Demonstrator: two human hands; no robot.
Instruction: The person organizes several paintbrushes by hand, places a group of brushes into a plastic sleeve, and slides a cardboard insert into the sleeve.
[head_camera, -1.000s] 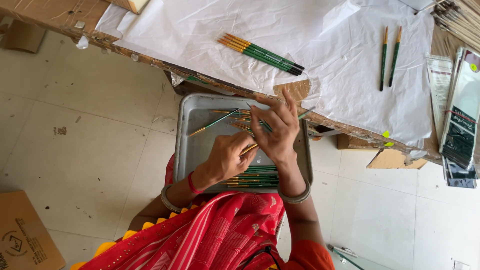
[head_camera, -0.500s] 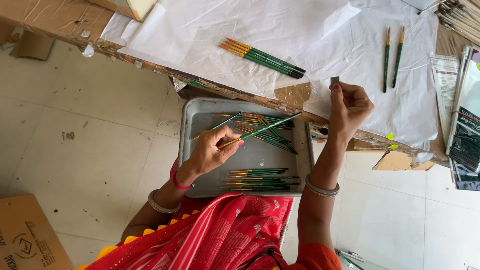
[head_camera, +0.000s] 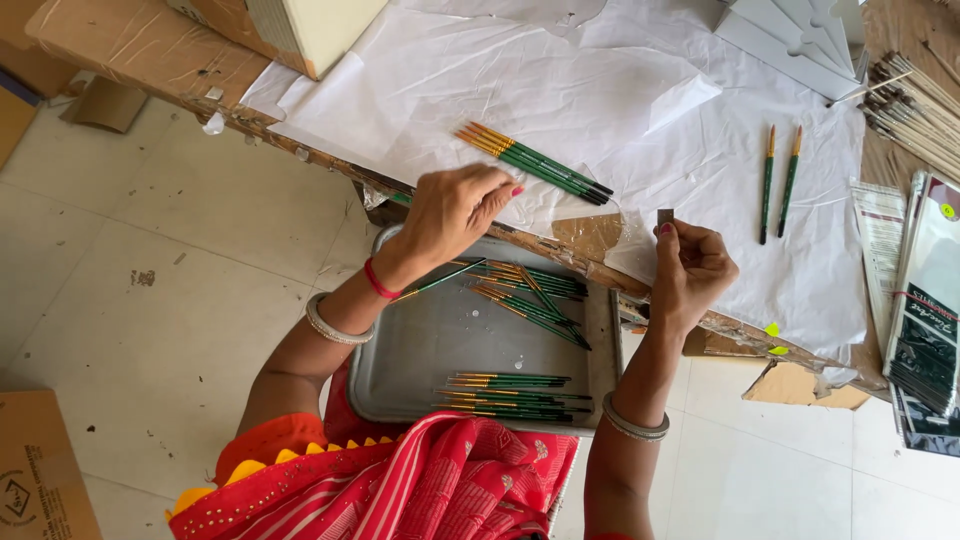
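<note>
My left hand (head_camera: 455, 210) hovers over the table edge, fingers curled, its tips close to a bundle of green-handled paintbrushes (head_camera: 535, 163) on white paper (head_camera: 640, 90). No brush shows in its fingers, so I cannot tell whether it holds one. My right hand (head_camera: 690, 265) is raised by the table edge and pinches a small dark piece (head_camera: 665, 215) between thumb and finger. On my lap sits a metal tray (head_camera: 430, 350) with a loose heap of brushes (head_camera: 535, 295), a neat row (head_camera: 510, 393), and a single brush (head_camera: 440, 280) under my left wrist.
Two separate brushes (head_camera: 780, 180) lie on the paper at the right. Bare sticks (head_camera: 915, 100) and dark flat packets (head_camera: 930, 310) fill the right edge. White folded cards (head_camera: 790, 35) sit at the top, a cardboard box (head_camera: 40, 470) on the tiled floor at lower left.
My left hand rose from the tray to the table edge by the bundle; the brush it held is out of sight. My right hand stayed raised, holding the dark piece.
</note>
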